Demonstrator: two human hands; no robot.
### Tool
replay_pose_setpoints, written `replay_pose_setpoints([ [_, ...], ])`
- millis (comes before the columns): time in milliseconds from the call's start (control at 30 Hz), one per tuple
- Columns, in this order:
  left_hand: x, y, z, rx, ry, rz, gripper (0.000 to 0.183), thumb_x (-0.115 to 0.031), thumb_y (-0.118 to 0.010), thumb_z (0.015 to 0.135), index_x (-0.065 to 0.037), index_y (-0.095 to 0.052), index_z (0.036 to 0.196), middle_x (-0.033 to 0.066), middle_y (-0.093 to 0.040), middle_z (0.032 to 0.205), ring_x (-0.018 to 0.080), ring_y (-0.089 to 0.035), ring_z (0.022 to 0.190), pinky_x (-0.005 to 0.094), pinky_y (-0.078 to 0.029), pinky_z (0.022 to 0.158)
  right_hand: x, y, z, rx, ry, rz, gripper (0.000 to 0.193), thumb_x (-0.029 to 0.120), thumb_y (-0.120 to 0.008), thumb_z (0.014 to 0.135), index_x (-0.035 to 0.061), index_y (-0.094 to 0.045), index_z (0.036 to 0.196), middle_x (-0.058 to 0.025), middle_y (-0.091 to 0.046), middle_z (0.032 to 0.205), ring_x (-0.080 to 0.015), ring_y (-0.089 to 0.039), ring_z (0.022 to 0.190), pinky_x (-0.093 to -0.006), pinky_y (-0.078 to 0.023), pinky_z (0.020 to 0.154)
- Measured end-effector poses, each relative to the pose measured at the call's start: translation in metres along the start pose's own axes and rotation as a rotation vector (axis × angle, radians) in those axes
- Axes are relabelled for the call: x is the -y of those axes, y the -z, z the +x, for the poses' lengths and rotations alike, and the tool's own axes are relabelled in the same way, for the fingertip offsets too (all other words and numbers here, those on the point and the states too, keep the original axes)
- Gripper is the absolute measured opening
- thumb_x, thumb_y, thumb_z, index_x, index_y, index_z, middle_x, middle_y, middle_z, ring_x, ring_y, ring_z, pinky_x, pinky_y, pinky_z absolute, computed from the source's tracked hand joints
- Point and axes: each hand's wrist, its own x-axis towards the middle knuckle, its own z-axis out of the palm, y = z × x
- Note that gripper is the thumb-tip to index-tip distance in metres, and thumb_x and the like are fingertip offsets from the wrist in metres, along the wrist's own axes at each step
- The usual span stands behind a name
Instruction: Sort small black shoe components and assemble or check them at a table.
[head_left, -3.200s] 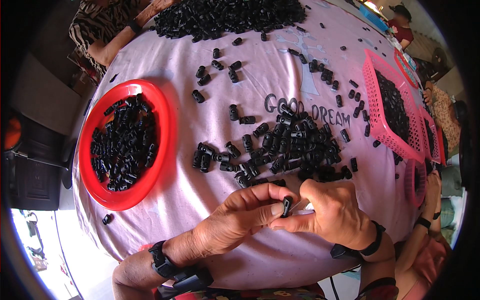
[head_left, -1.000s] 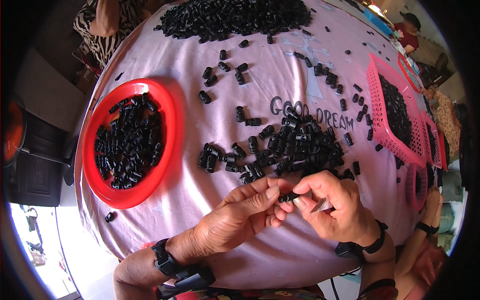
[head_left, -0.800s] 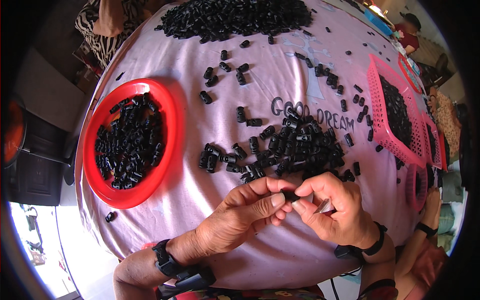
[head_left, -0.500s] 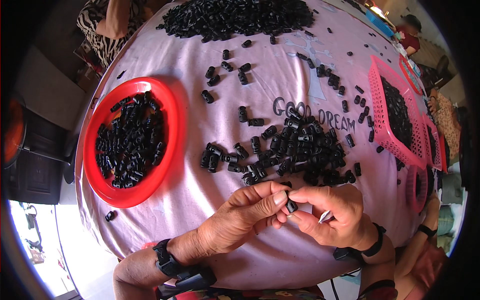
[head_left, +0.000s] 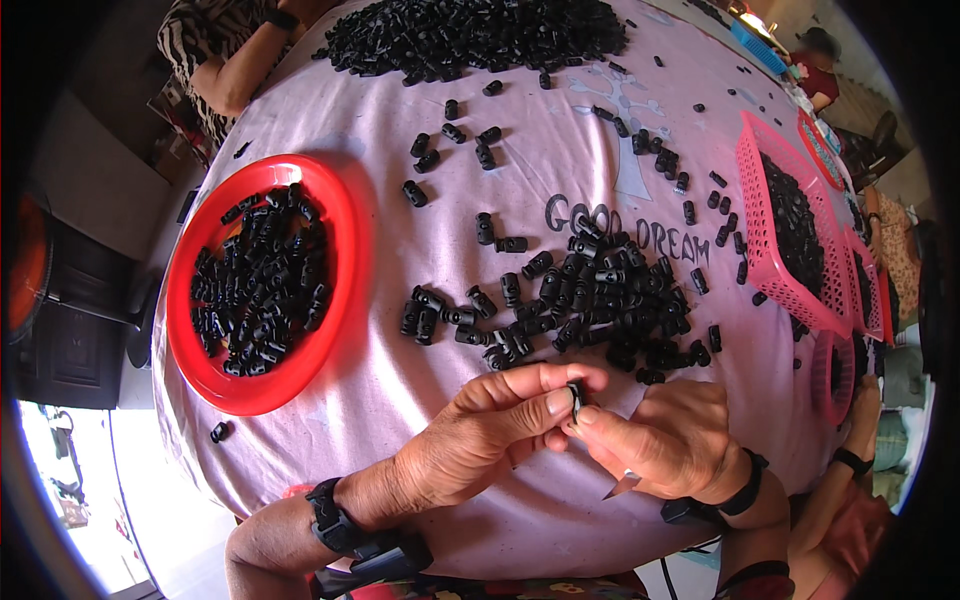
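Between the thumb and fingertips of my left hand (head_left: pixel 490 425) is a small black plastic cord lock (head_left: pixel 576 393), held just above the cloth in front of the loose pile. My right hand (head_left: pixel 665 440) is closed, its thumb and finger touching the cord lock's lower end. A thin metal blade (head_left: pixel 624 484) sticks out from below that hand; its other end is hidden in the palm. Just beyond my hands lies a loose pile of black cord locks (head_left: pixel 600 290). To the left, a red round tray (head_left: pixel 348 300) holds many more of them.
A large heap of black pieces (head_left: pixel 480 35) lies at the far edge. Pink baskets (head_left: pixel 770 230) with black pieces stand at the right. Stray cord locks dot the pink cloth (head_left: pixel 400 260). Other people sit around the table; one person's arm (head_left: pixel 240 75) rests at the far left.
My right hand has turned over and moved its fingertips in against the cord lock; the blade now points down, away from it. The far-left person's arm has shifted.
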Motion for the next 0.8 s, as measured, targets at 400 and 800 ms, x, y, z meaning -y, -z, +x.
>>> replay_pose_setpoints([
  [400,0.003,-0.002,0.002,0.039,-0.001,-0.019,0.035,-0.012,-0.052,0.095,-0.004,-0.05,0.129,0.0052,-0.056,0.122,0.0161,-0.051,0.117,0.0318,-0.04,0.102,0.003,-0.007,0.006,0.089,-0.452,0.341,0.048,0.041,-0.082,0.07,0.0055,-0.049,0.072,-0.0052,-0.057,0.056,-0.0157,-0.059,0.047,-0.0273,-0.045,0.042],
  [800,0.0,-0.005,0.001,0.056,-0.008,0.098,0.029,-0.01,-0.051,0.096,-0.003,-0.053,0.124,0.0048,-0.056,0.121,0.0145,-0.051,0.116,0.0285,-0.039,0.099,0.004,-0.001,0.009,0.214,-0.517,0.251,0.058,0.053,-0.078,0.067,0.0043,-0.046,0.068,-0.0091,-0.054,0.055,-0.0215,-0.06,0.048,-0.0313,-0.046,0.044],
])
